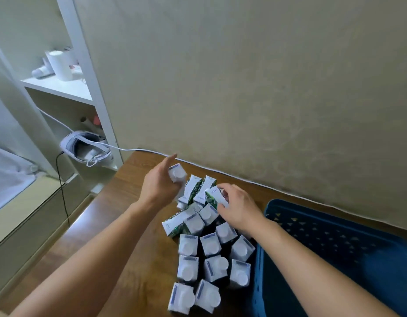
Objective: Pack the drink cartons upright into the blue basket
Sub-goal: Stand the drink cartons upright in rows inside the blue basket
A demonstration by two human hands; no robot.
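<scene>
Over by the white shelf unit (83,92), left of the wooden table (129,202), a grey-and-white headset (86,146) lies on a low shelf with a white cable (198,165) running from it along the foot of the wall behind the table. On the table, left of the blue basket (348,243), stands a cluster of drink cartons (209,255), most upright with their white round caps facing up, packed close and touching one another; a few at the far end of the cluster lie tipped on their sides, showing green-and-white print. The person's left hand (160,184) reaches to the far end of the cluster and grips one carton (177,173) lifted a little above the rest, fingers curled round its side and the thumb sticking up. Nearer the basket, the right hand (237,208) rests on the tipped cartons, its fingertips pinching the end of a tilted carton (216,197). The basket sits at the table's right, touching the nearest cartons of the cluster; no cartons show inside the part that is in view.
</scene>
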